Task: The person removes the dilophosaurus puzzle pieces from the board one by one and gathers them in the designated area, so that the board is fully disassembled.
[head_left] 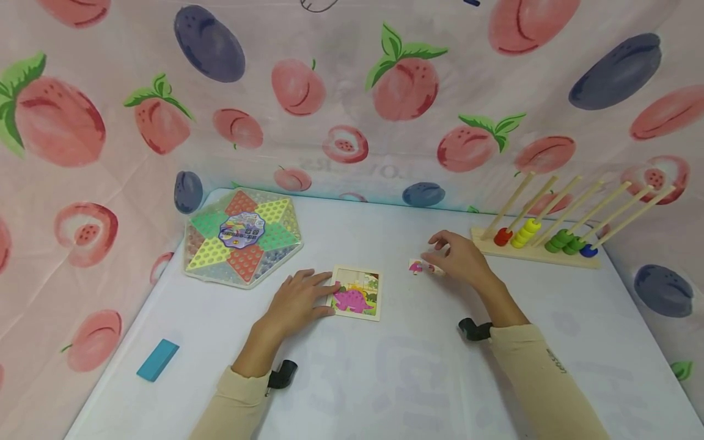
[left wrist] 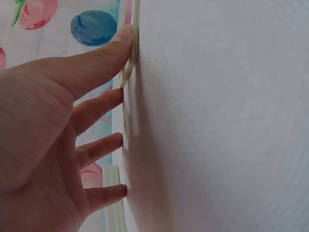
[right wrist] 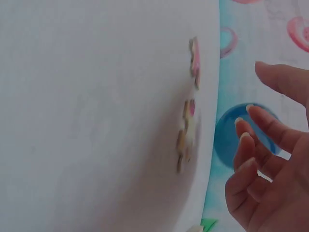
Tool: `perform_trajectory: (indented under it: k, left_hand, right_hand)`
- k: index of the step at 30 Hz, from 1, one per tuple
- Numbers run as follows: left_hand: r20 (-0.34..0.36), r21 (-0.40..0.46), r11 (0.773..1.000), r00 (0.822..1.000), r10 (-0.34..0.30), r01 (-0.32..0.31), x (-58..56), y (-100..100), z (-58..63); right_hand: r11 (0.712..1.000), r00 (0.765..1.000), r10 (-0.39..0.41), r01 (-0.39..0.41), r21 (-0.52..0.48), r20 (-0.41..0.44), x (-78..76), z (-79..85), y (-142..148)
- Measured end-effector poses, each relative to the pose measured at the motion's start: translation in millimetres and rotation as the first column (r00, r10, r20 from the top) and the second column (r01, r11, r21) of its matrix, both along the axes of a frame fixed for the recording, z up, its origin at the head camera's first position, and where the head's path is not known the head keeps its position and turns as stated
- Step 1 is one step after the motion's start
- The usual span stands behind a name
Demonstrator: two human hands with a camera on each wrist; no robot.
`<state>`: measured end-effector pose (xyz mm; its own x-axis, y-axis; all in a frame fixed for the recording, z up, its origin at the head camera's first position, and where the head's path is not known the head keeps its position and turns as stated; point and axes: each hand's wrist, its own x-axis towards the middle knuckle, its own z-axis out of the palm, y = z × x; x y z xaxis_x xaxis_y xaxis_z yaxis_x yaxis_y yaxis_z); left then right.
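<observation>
A small square jigsaw puzzle [head_left: 356, 316] with a pink dinosaur picture in a pale wooden frame lies mid-table. My left hand [head_left: 297, 302] rests at its left side, fingers spread; in the left wrist view the thumb and index finger touch the frame's edge. To the right of the puzzle lie loose jigsaw pieces, one with pink on it [head_left: 415, 266] and others partly hidden by my fingers. Just over them hovers my right hand [head_left: 462, 261]. The right wrist view shows its fingers loosely bent, apart from the pieces [right wrist: 187, 135], with nothing between them.
Back left sits a hexagonal Chinese checkers set [head_left: 206, 278]. A wooden bead stand [head_left: 536, 255] with tilted rods and coloured rings stands back right. Near the left table edge lies a blue block [head_left: 157, 360]. Fruit-patterned cloth [head_left: 341, 79] hangs behind the table.
</observation>
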<state>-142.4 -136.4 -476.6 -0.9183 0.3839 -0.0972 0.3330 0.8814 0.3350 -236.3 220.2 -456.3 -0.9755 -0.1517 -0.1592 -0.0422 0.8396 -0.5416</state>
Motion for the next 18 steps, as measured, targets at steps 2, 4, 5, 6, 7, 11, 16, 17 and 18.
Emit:
perform_trajectory:
  k: [2, 4, 5, 6, 7, 11, 16, 17, 18]
  left_hand:
    - [0.000, -0.001, 1.000, 1.000, 0.001, -0.001, 0.1, 0.0, 0.2]
    - [0.001, -0.002, 1.000, 1.000, 0.002, -0.002, 0.3, 0.0, 0.7]
    - [0.001, 0.000, 1.000, 1.000, 0.003, -0.003, 0.5, 0.0, 1.0]
    - [0.001, 0.003, 1.000, 1.000, 0.003, -0.003, 0.7, 0.0, 1.3]
    - [0.002, 0.005, 1.000, 1.000, 0.004, -0.004, 0.9, 0.0, 1.5]
    - [0.004, 0.015, 1.000, 1.000, 0.008, -0.008, 1.6, -0.1, 2.3]
    - [0.002, 0.014, 1.000, 1.000, 0.010, -0.010, 1.9, 0.5, 3.1]
    - [0.001, 0.013, 1.000, 1.000, 0.010, -0.010, 1.9, 0.6, 3.1]
    - [0.001, 0.012, 1.000, 1.000, 0.010, -0.010, 1.9, 0.8, 3.1]
  right_hand:
    - [0.999, 0.999, 0.032, -0.032, -0.035, -0.008, 0.6, 1.4, -6.5]
    - [0.995, 0.997, 0.072, -0.073, -0.067, -0.015, 1.8, 2.9, -13.5]
    - [0.992, 0.996, 0.093, -0.094, -0.082, -0.016, 2.2, 3.0, -16.7]
    - [0.989, 0.993, 0.114, -0.115, -0.097, -0.022, 2.5, 3.1, -19.9]
    - [0.984, 0.990, 0.136, -0.138, -0.109, -0.031, 3.0, 3.1, -23.2]
    - [0.958, 0.973, 0.220, -0.228, -0.172, -0.064, 5.2, 1.3, -36.2]
    - [0.913, 0.934, 0.346, -0.357, -0.199, -0.086, 9.9, -3.3, -53.5]
    - [0.903, 0.924, 0.371, -0.381, -0.199, -0.088, 11.2, -4.0, -57.1]
    - [0.893, 0.915, 0.393, -0.403, -0.198, -0.089, 12.5, -4.7, -60.7]
